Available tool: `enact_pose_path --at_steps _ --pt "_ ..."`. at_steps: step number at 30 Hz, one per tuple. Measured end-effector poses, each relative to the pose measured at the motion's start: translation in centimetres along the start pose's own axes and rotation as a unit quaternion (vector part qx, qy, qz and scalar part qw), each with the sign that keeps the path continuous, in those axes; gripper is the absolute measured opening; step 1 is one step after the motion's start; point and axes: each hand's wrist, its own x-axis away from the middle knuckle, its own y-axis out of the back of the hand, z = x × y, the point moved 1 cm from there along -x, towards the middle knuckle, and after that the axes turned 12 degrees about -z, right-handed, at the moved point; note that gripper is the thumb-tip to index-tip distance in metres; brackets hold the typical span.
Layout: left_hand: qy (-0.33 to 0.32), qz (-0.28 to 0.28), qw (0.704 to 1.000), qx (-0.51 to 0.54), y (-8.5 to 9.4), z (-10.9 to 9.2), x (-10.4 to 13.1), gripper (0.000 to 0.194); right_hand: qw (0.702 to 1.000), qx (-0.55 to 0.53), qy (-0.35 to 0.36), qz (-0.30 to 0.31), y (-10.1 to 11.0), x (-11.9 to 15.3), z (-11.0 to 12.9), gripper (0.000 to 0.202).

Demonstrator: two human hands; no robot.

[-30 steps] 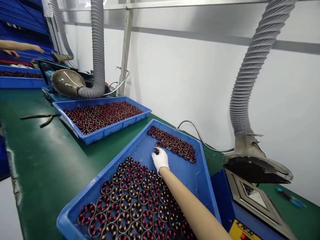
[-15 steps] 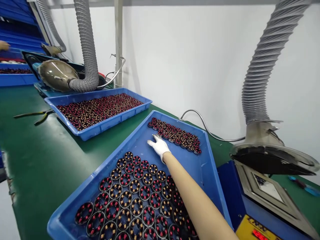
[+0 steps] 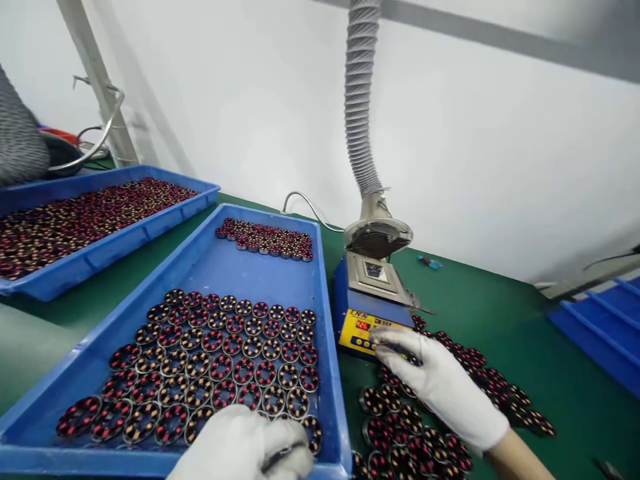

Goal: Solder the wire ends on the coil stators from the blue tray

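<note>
My left hand [image 3: 250, 443], in a white glove, is low in the view over the front edge of a blue tray [image 3: 250, 280]. Its fingers are curled together; whatever they may hold is hidden. Rows of small black ring coils [image 3: 220, 367] with red and tan segments fill the tray's near half. Beyond the tray's right side, my gloved right hand [image 3: 435, 380] reaches over a pile of loose ring coils [image 3: 395, 433] on the table. Its thumb and fingers look apart, with dark coils visible between them, near the front of a blue and yellow heated unit [image 3: 363, 330].
Stacked ring coils [image 3: 270, 240] lie at the tray's far end. Another blue tray [image 3: 100, 260] full of coils stands left. A grey extraction hose [image 3: 361, 100] hangs above the heated unit. Blue racking [image 3: 607, 333] is at right on the green table [image 3: 470, 287].
The view has swung right. My right hand has left the middle of the tray and is now over the loose coils to its right. My left hand has come into view.
</note>
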Motion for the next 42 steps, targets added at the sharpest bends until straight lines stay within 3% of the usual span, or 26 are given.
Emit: enact_pose_path --at_steps 3,6,11,15,17,19,21,23,25,27,31,33,35,37,40,41,42 --pt "0.051 -0.024 0.998 0.008 0.3 -0.4 -0.3 0.02 0.998 0.054 -0.022 0.013 -0.2 3.7 -3.7 0.02" --pt "0.11 -0.028 0.992 0.054 0.4 -0.8 -0.3 0.027 0.992 0.111 -0.005 0.064 -2.2 5.6 -4.5 0.023" --pt "0.17 -0.036 0.981 0.084 0.3 -1.3 -0.4 0.031 0.994 0.073 -0.03 0.07 -4.9 5.1 -3.4 0.009" --pt "0.177 -0.043 0.983 0.026 0.4 -1.7 -1.1 0.036 0.995 -0.038 -0.08 0.043 -5.1 3.2 -3.4 0.01" --pt "0.137 -0.093 0.986 -0.028 1.0 -2.8 -2.3 0.031 0.988 -0.128 -0.088 0.014 -4.2 2.0 -3.2 0.016" --pt "0.059 -0.19 0.977 -0.069 1.8 -4.6 -4.2 0.024 0.975 -0.206 -0.076 -0.021 -2.6 0.9 -2.4 0.032" --pt "-0.043 -0.299 0.95 -0.08 2.4 -7.0 -6.6 0.032 0.956 -0.28 -0.054 -0.066 -0.7 0.3 -1.1 0.043" --pt "-0.152 -0.376 0.912 -0.07 2.4 -9.1 -8.8 0.045 0.922 -0.37 -0.022 -0.114 1.2 0.3 0.5 0.04" --pt "-0.175 -0.414 0.892 -0.054 2.0 -10.3 -10.6 0.047 0.885 -0.438 0.011 -0.158 3.0 0.8 1.8 0.028" --pt "-0.18 -0.408 0.895 0.004 1.4 -10.5 -11.9 0.043 0.874 -0.451 0.037 -0.177 4.6 1.3 2.4 0.021" --pt "-0.178 -0.327 0.914 0.16 0.8 -10.2 -13.0 0.032 0.899 -0.418 0.071 -0.109 7.0 1.8 1.7 0.015" --pt "-0.185 -0.302 0.917 0.185 0.9 -10.1 -13.0 0.029 0.906 -0.402 0.08 -0.106 7.2 1.5 1.2 0.007" --pt "-0.221 -0.316 0.909 0.16 1.2 -10.1 -12.9 0.029 0.904 -0.4 0.081 -0.125 6.7 1.1 0.9 0.019" --pt "-0.266 -0.34 0.896 0.106 1.5 -10.1 -12.7 0.03 0.879 -0.456 0.043 -0.131 6.1 0.8 1.0 0.031" --pt "-0.285 -0.336 0.895 0.065 1.6 -9.9 -12.6 0.029 0.809 -0.572 -0.034 -0.129 5.9 0.7 1.3 0.031" --pt "-0.274 -0.331 0.9 0.072 1.7 -9.8 -12.5 0.029 0.805 -0.58 -0.042 -0.12 6.1 0.7 1.4 0.03" --pt "-0.262 -0.326 0.905 0.081 1.7 -9.7 -12.4 0.028 0.819 -0.562 -0.036 -0.104 6.3 0.8 1.3 0.03"
